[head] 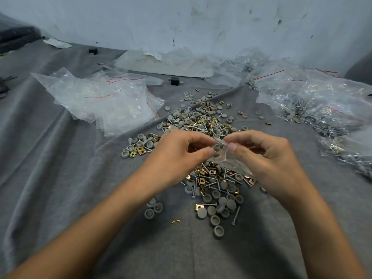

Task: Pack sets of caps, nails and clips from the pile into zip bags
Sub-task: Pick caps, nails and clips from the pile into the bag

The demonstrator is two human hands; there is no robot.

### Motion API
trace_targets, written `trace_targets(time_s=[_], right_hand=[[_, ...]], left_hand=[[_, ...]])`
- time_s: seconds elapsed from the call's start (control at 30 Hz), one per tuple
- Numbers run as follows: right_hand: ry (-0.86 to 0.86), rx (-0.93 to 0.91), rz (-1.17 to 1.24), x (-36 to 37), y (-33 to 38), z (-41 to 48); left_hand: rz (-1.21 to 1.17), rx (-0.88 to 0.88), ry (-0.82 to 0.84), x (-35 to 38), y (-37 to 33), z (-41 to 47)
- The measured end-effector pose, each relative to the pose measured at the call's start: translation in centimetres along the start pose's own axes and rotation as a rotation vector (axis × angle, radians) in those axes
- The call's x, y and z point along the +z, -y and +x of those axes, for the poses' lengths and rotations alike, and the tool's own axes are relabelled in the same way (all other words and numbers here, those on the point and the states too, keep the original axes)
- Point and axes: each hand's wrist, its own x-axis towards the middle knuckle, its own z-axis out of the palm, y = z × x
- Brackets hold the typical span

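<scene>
The left hand [181, 152] and right hand [267, 158] meet just above the pile [201, 121] of grey caps, nails and gold clips, which lies on a grey cloth [60, 178]. Between them they hold a small clear zip bag [229, 161]. The left thumb and forefinger pinch one side of its mouth, and the right thumb and forefinger pinch the other side. The other fingers of both hands are curled under and mostly hidden.

A grey cap [217, 147] shows at the bag's mouth between the fingertips. It is hard to tell whether it is inside the bag or only at the opening. What else the bag holds cannot be made out through the creased plastic. The bag's lower part trails under the right palm, and both hands cover the middle of the pile.

A loose heap of empty bags [100, 101] lies to the left. Filled bags [322, 109] are heaped to the right and cut off by the frame edge, their contents a blur of nails and caps. A pale board [161, 65] at the back is partly buried under plastic.
</scene>
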Motion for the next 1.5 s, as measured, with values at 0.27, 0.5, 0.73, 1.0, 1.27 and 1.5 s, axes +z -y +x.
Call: trace_targets(time_s=[0.27,0.5,0.73,1.0,1.27,1.5], right_hand=[[0.018,-0.004,-0.011,0.0,0.0,0.0],[-0.067,0.013,0.036,-0.3,-0.2,0.1],[-0.133,0.021,0.045,-0.7,-0.3,0.2],[-0.115,0.027,0.045,-0.6,-0.2,0.1],[-0.095,0.032,0.040,-0.5,-0.1,0.2],[-0.077,0.035,0.042,-0.5,-0.1,0.1]], left_hand=[[-0.127,0.004,-0.039,0.0,-0.2,0.0],[-0.114,-0.010,-0.120,-0.5,-0.2,0.1],[0.755,-0.037,0.032,0.8,1.0,-1.0],[0.759,0.077,0.052,2.0,1.7,-1.1],[0.612,0.142,0.173,2.9,0.9,-1.4],[0.501,0.133,0.188,1.9,1.2,-1.2]])
